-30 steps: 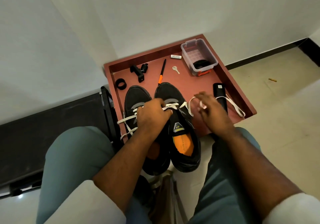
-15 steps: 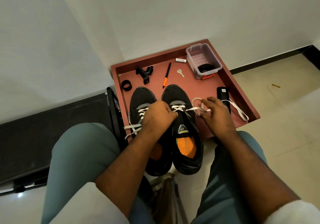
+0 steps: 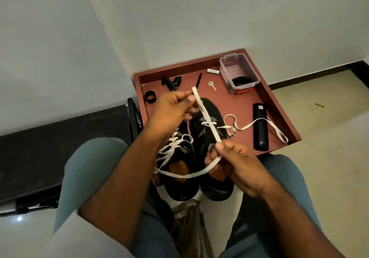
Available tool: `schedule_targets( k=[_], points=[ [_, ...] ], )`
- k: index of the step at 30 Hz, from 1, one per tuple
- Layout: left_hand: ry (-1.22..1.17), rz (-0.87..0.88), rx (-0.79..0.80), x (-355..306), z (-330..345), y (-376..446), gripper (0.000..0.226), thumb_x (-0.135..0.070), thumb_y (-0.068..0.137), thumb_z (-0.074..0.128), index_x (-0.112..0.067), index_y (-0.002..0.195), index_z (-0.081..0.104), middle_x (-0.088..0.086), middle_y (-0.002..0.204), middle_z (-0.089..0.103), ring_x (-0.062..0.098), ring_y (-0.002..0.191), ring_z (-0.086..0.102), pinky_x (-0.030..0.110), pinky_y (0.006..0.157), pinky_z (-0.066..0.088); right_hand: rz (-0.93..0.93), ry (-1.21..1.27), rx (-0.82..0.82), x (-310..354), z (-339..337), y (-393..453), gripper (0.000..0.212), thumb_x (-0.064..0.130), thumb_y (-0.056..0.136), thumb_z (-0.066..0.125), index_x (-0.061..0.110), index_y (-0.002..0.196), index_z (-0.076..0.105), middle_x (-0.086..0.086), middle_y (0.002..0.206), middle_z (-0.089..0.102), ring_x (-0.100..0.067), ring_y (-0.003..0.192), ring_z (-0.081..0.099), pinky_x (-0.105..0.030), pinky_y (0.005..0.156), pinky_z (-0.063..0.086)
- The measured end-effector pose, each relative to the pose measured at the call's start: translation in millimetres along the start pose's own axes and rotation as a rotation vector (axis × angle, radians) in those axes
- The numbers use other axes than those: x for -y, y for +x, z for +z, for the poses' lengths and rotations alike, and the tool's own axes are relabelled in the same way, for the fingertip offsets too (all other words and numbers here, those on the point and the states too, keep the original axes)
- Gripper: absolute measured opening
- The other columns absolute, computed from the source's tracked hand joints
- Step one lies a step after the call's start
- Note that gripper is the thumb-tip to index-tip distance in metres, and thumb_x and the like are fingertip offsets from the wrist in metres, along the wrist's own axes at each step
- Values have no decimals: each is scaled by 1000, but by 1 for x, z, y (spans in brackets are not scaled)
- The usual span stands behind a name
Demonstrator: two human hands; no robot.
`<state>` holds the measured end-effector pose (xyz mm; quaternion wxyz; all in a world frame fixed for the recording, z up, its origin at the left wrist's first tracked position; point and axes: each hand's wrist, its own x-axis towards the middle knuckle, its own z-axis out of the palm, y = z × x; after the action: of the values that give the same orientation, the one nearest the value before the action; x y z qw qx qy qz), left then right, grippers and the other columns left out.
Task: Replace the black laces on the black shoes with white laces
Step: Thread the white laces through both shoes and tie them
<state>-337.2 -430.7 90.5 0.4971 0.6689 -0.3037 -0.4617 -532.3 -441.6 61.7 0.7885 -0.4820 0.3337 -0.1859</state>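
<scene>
1. L hand (image 3: 173, 111): raised above shoe toes, thumb + fingers pinching upper end of white lace (image 3: 207, 121).
2. R hand (image 3: 237, 165): lower, nearer the body, over the right shoe's opening; thumb + fingers pinching same lace further down. Lace runs taut and straight between the two hands.
3. Below R hand, lace sags in a loop leftward across both shoe openings to the left shoe (image 3: 177, 158). Which eyelet it comes from: cannot tell.
4. Left shoe: white lacing criss-crossed over tongue, small loop at top.
5. Right shoe (image 3: 211, 132): black, white lace through front eyelets; a second lace (image 3: 257, 124) trails from it rightward over tray floor and across remote (image 3: 260, 127).
6. Both shoes side by side, toes on red tray (image 3: 283, 118), heels overhanging tray's near edge, between person's knees.
7. Also on tray: clear box (image 3: 238, 72) w/ dark item inside (far right corner), key (image 3: 212, 85), pen (image 3: 198, 79), small white tube (image 3: 213, 71), black ring (image 3: 150, 96), black clamp part (image 3: 171, 82).
8. Tray sits in wall corner on floor; black bench (image 3: 60, 138) to the left.
</scene>
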Motion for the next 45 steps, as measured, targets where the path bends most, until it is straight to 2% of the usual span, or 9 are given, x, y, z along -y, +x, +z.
schedule_targets(
  k=[3, 6, 13, 18, 21, 24, 27, 33, 45],
  points=[
    [236, -179, 412, 5, 9, -10, 48, -52, 98, 31, -25, 125, 61, -5, 118, 67, 7, 103, 62, 30, 91, 47, -59, 347, -142, 9, -6, 3, 29, 30, 88, 53, 13, 69, 67, -11, 73, 66, -19, 63, 65, -29, 59, 57],
    [93, -313, 778, 14, 31, -38, 59, -56, 95, 24, -16, 119, 59, 10, 90, 70, 16, 75, 67, 27, 78, 53, -167, 546, -425, 19, -30, 15, 28, 29, 95, 47, 13, 77, 62, -5, 72, 68, -13, 65, 68, -25, 64, 59],
    [240, -136, 321, 34, -13, -30, 29, -31, 98, 54, -10, 87, 71, -2, 60, 45, 8, 54, 43, 22, 52, 43, -134, 393, -1074, 11, -119, 19, 28, 29, 100, 48, 9, 86, 63, -13, 90, 69, -25, 86, 71, -32, 69, 59],
    [219, -99, 268, 43, 7, -29, 17, -19, 96, 59, -7, 88, 67, 0, 58, 51, 10, 51, 46, 22, 49, 44, 114, -775, -1000, 2, -101, 6, 49, 56, 86, 61, 16, 112, 67, -8, 105, 68, -28, 97, 65, -41, 87, 52],
    [122, -70, 285, 46, 24, -27, 13, -7, 97, 56, -6, 108, 61, 8, 65, 59, 14, 52, 54, 24, 49, 48, -242, -652, -650, 2, -58, 13, 34, 21, 88, 67, 30, 120, 61, 2, 121, 62, -15, 112, 59, -33, 91, 52],
    [57, -33, 300, 46, 27, -21, 27, -9, 94, 60, -16, 117, 45, 9, 63, 61, 19, 47, 53, 25, 43, 44, -233, -453, -147, -6, -23, 25, 44, 1, 91, 59, 28, 127, 58, 6, 121, 66, -7, 115, 59, -21, 94, 49],
    [-44, -74, 231, 46, 24, -16, 32, -11, 93, 62, -10, 116, 41, 6, 56, 60, 18, 40, 49, 23, 38, 39, -221, -374, -37, -10, -14, 35, 30, -4, 92, 56, 15, 111, 69, 1, 96, 73, -15, 97, 68, -24, 86, 51],
    [71, -81, -218, 72, 19, 16, 13, -18, 91, 67, -9, 95, 58, 9, 66, 63, 14, 49, 57, 26, 46, 48, -249, -513, -379, -18, -34, 52, 18, 6, 85, 70, 24, 83, 74, 6, 83, 70, -2, 78, 67, -18, 72, 51],
    [444, -118, -100, 81, 43, 30, 4, -13, 77, 73, -9, 75, 73, 13, 72, 70, 31, 70, 68, 49, 67, 58, -68, -751, -493, -41, -43, 103, 9, 15, 89, 66, 17, 84, 73, 10, 77, 61, -6, 72, 60, -12, 59, 42]
  ],
)
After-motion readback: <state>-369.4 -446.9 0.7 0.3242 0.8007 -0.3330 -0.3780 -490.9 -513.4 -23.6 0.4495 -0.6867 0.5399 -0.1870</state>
